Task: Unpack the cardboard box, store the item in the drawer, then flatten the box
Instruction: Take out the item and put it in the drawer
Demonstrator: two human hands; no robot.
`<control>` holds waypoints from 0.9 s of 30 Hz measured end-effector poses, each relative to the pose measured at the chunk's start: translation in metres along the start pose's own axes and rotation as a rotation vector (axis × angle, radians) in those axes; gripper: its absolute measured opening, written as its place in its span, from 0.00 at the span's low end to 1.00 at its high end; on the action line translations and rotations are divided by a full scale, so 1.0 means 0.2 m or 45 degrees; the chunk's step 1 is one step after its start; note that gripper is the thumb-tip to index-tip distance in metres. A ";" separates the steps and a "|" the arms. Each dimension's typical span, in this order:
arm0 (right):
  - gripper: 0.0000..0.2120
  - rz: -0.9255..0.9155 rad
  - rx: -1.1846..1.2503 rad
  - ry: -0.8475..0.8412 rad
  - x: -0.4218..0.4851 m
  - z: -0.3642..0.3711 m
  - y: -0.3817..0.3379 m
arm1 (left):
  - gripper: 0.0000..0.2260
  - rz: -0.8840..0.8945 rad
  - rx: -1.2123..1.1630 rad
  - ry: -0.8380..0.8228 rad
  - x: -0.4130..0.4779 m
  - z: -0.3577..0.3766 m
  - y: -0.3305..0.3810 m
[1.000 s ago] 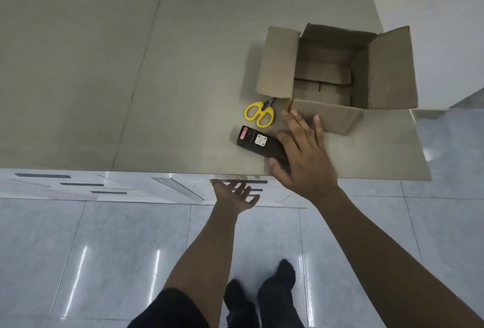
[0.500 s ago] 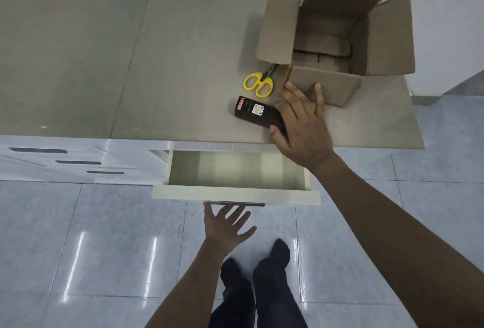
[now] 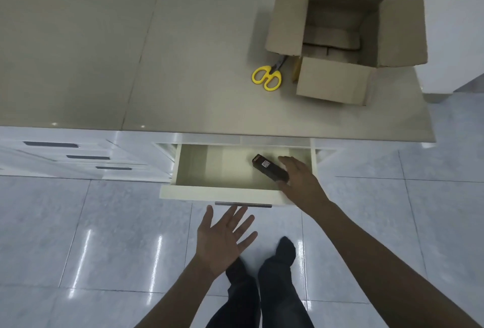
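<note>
Between the thumb and curled fingers of the right hand sat the black item, now down inside the open drawer rather than up on the counter, where it lay half a second earlier. Whether the fingers still gripped it or had begun to let go could not be told. Below them, the left hand hung spread and empty, just short of the drawer handle. Beyond the fingers, the cardboard box stood open by the scissors. Storing looked nearly done; closing the drawer and flattening remained.
</note>
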State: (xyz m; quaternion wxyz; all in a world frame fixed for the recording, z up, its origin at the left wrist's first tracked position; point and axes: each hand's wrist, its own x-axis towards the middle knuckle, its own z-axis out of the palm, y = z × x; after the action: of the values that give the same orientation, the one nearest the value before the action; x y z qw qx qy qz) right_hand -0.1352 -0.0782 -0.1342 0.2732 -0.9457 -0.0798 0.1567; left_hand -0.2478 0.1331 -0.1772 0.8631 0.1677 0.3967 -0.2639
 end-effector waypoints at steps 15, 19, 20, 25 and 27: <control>0.12 -0.317 0.105 0.466 -0.12 -0.22 -0.11 | 0.29 0.045 -0.109 -0.087 0.16 0.32 0.14; 0.11 -0.252 0.174 0.480 -0.12 -0.26 -0.13 | 0.31 0.098 -0.173 -0.058 0.26 0.50 0.21; 0.11 -0.230 0.177 0.491 -0.13 -0.28 -0.14 | 0.32 0.114 -0.205 -0.050 0.28 0.54 0.21; 0.11 -0.147 0.095 0.630 -0.11 -0.41 -0.13 | 0.35 0.138 -0.260 -0.005 0.33 0.71 0.25; 0.13 -0.057 0.014 0.733 -0.09 -0.50 -0.11 | 0.32 0.141 -0.208 0.032 0.28 0.76 0.27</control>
State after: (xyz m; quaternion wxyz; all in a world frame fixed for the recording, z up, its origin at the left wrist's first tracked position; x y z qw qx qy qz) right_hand -0.1191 -0.1126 -0.0381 0.2933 -0.9478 -0.0190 -0.1240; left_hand -0.0951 0.0819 -0.1202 0.8821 0.1218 0.4178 -0.1803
